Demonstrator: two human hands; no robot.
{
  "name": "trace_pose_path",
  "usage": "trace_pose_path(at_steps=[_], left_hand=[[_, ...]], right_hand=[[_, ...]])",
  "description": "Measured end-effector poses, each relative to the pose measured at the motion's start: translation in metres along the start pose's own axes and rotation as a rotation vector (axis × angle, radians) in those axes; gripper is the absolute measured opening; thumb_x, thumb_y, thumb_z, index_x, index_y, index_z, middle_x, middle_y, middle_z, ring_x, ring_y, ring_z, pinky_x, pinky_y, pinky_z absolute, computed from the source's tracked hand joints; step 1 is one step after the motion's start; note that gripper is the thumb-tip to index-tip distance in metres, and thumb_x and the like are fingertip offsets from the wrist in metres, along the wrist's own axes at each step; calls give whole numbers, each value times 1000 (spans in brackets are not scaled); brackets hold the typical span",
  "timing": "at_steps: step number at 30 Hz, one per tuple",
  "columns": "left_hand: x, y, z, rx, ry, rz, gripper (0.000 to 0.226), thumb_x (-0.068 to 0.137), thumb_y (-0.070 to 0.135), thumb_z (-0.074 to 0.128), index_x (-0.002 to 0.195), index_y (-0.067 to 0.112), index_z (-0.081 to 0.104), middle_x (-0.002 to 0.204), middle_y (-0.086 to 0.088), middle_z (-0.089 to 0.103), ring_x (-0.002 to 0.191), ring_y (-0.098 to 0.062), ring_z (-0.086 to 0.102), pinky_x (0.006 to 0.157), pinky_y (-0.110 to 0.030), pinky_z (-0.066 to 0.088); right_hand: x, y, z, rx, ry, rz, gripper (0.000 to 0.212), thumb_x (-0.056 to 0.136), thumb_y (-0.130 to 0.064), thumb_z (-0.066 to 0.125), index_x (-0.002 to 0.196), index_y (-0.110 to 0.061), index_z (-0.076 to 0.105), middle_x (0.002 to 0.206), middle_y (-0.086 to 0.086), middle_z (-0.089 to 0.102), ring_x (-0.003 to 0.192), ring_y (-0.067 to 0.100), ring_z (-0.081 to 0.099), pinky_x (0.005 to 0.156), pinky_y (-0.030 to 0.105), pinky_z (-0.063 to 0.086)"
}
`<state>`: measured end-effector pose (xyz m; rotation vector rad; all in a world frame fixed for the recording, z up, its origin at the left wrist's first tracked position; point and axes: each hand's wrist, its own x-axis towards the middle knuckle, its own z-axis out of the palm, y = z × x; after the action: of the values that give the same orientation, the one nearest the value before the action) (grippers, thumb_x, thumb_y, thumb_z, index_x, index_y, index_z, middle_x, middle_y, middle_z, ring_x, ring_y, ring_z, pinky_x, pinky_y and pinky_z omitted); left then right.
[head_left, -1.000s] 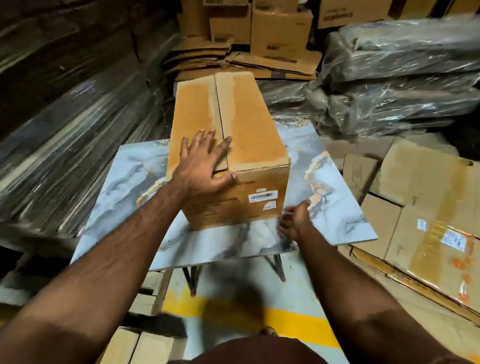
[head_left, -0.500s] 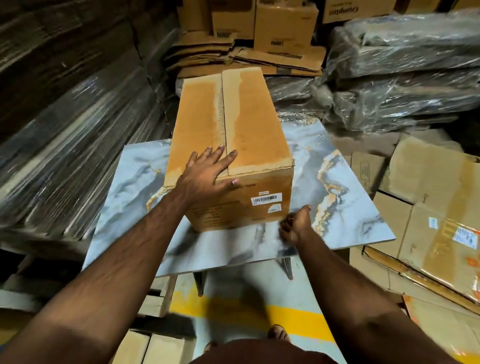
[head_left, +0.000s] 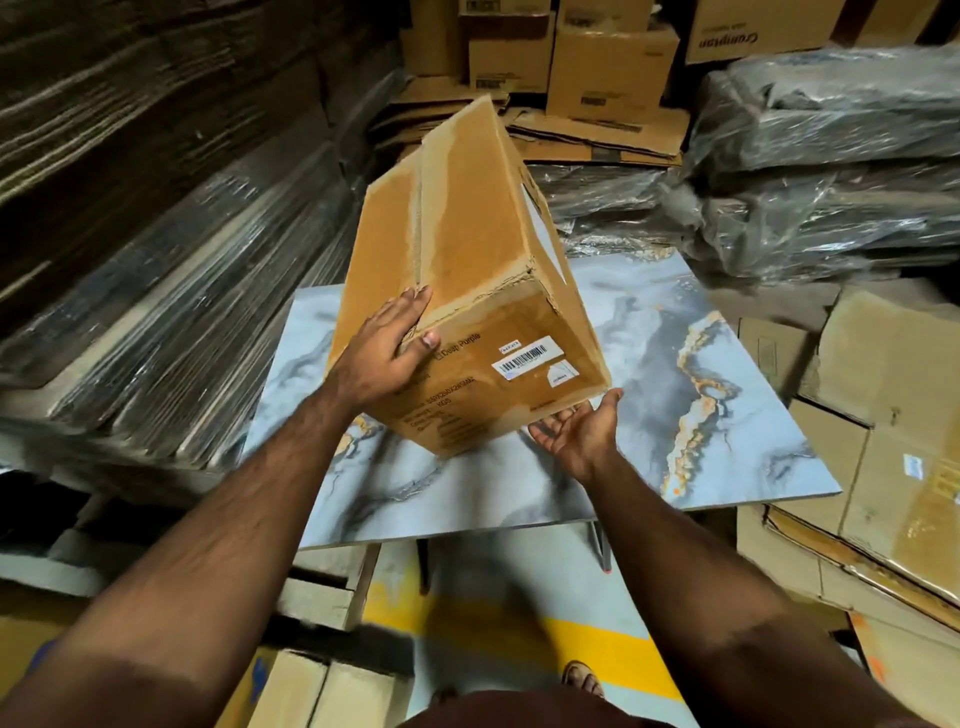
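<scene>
A long brown cardboard box (head_left: 467, 249) with a barcode label on its near end is lifted off the marble-patterned tabletop (head_left: 701, 415) and tilted, its right side raised. My left hand (head_left: 382, 353) grips the box's near top-left corner, fingers on top and thumb on the end face. My right hand (head_left: 579, 428) is palm up with straight fingers under the box's lower right corner, supporting it.
Plastic-wrapped stacks of flat cardboard (head_left: 156, 322) fill the left side. Wrapped bundles (head_left: 831, 171) sit at the back right, cartons (head_left: 613, 62) behind. Flattened boxes (head_left: 893, 441) lie at the right. A yellow floor stripe (head_left: 597, 654) runs below the table, near my sandalled foot (head_left: 584, 680).
The box has been lifted off the table and tilted. My left hand shifted to grip its corner. My right hand turned palm up under the box's lower edge.
</scene>
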<state>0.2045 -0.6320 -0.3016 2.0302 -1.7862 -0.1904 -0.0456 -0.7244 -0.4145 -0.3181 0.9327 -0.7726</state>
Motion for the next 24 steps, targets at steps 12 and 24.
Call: trace_pose_path(at_steps=[12, 24], left_hand=[[11, 8, -15, -653, 486, -855, 82, 78, 76, 43, 141, 24, 39, 143, -10, 44, 132, -34, 39, 111, -56, 28], [9, 47, 8, -2028, 409, -665, 78, 98, 67, 11, 148, 16, 42, 148, -16, 46, 135, -40, 42, 114, -59, 27]], right_hand=[[-38, -43, 111, -488, -228, -345, 60, 96, -71, 23, 133, -34, 54, 126, -7, 64, 102, 5, 63, 83, 33, 50], [-99, -119, 238, -1554, -279, -1040, 70, 93, -53, 57, 152, -26, 30, 150, 5, 36, 136, 22, 36, 113, 44, 31]])
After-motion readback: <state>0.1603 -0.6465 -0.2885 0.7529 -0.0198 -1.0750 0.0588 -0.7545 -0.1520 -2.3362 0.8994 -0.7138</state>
